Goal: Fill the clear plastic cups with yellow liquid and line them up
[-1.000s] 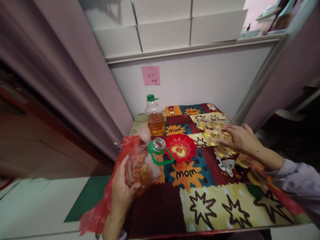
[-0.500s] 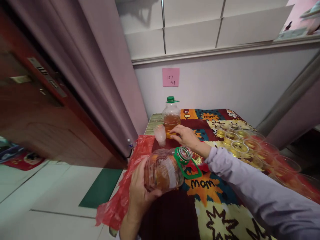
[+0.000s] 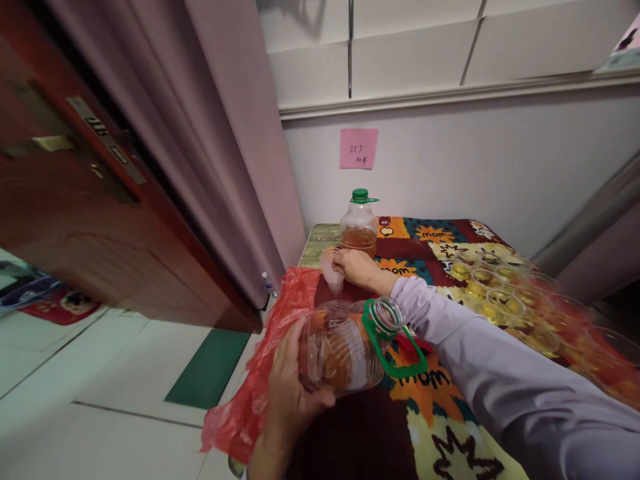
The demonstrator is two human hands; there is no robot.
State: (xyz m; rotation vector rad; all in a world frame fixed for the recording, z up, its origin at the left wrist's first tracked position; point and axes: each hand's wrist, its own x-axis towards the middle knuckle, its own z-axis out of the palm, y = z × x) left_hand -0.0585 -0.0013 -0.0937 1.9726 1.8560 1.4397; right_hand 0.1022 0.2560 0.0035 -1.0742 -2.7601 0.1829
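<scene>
The left grip (image 3: 290, 393) clasps the open jug (image 3: 340, 347), tilted with its mouth to the right, over the near left of the counter (image 3: 320, 239). The right grip (image 3: 357, 268) meets the stacked cups (image 3: 329, 270), far left by the capped jug (image 3: 358, 223); whether it pinches them, I cannot tell.
</scene>
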